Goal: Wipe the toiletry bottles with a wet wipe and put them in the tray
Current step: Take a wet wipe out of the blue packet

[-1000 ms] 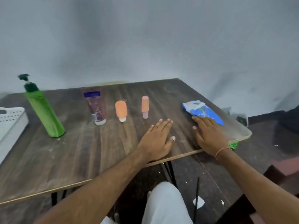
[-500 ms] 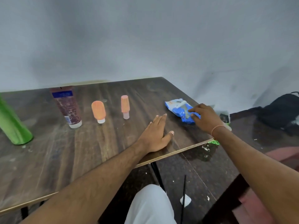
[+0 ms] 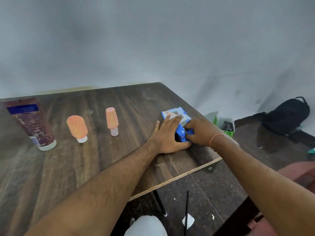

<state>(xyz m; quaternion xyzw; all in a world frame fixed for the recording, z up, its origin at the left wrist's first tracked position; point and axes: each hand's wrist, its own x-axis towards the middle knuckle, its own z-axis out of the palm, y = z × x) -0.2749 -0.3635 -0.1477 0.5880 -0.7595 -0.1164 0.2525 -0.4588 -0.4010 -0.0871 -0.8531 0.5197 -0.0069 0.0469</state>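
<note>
Head view: opening the wipe pack [image 3: 177,116], first step of the task.
Left hand [image 3: 167,136] presses flat on the pack; right hand [image 3: 198,133] pinches its near flap. Next: peel, draw a wipe. Bottles [image 3: 77,128] stand untouched beyond left fingers; tray unseen.

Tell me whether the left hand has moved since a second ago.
Yes. The left hand has slid right, away from the slim orange bottle, onto the wipes pack the right hand grips.
</note>
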